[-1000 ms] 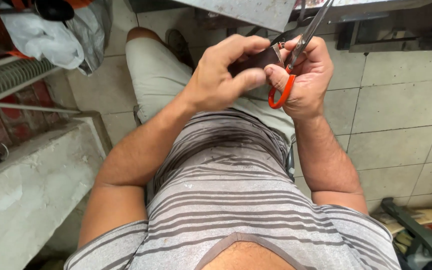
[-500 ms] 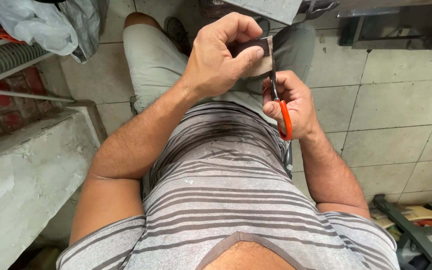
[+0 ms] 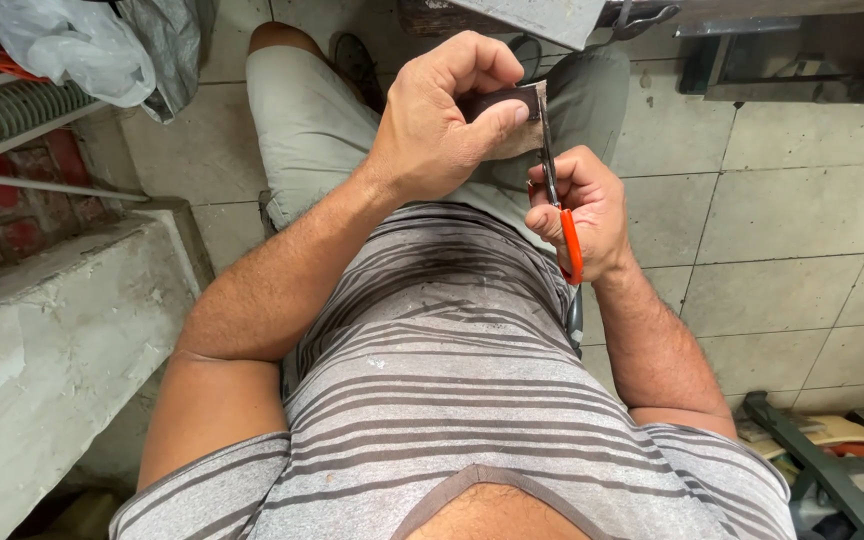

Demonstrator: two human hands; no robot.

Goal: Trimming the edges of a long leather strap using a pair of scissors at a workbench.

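My left hand (image 3: pixel 442 125) pinches a small dark brown piece of leather-like material (image 3: pixel 507 110) between thumb and fingers, held above my lap. My right hand (image 3: pixel 582 210) grips orange-handled scissors (image 3: pixel 560 205), their blades pointing up along the right edge of the piece. The blades look nearly closed against the material's edge. I am seated, wearing a grey striped shirt and light shorts.
A concrete ledge (image 3: pixel 42 330) runs along my left. White and grey plastic bags (image 3: pixel 82 45) lie at the top left. A metal bench edge (image 3: pixel 552 15) is ahead. Tiled floor (image 3: pixel 782 230) spreads to the right, with a green metal frame (image 3: pixel 812 460) and clutter at the bottom right.
The scissors have swung from pointing up-right to nearly vertical along the piece's right edge. My right hand has dropped lower, and my left hand has kept hold of the piece.
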